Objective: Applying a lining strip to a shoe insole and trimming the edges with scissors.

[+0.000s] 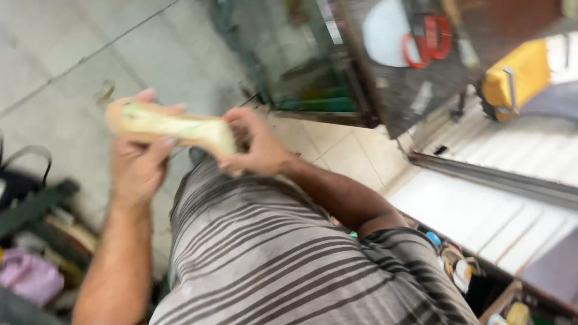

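Both hands, left hand (137, 157) and right hand (256, 144), grip the pale sole (174, 127) between them.

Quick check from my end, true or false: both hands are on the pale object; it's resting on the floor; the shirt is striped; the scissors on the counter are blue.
1. Both hands hold the pale object: true. The left hand and right hand grip the pale, elongated object.
2. It rests on the floor: false; it is held above the tiled floor.
3. The shirt is striped: true.
4. The scissors are blue: false; their handles are red.
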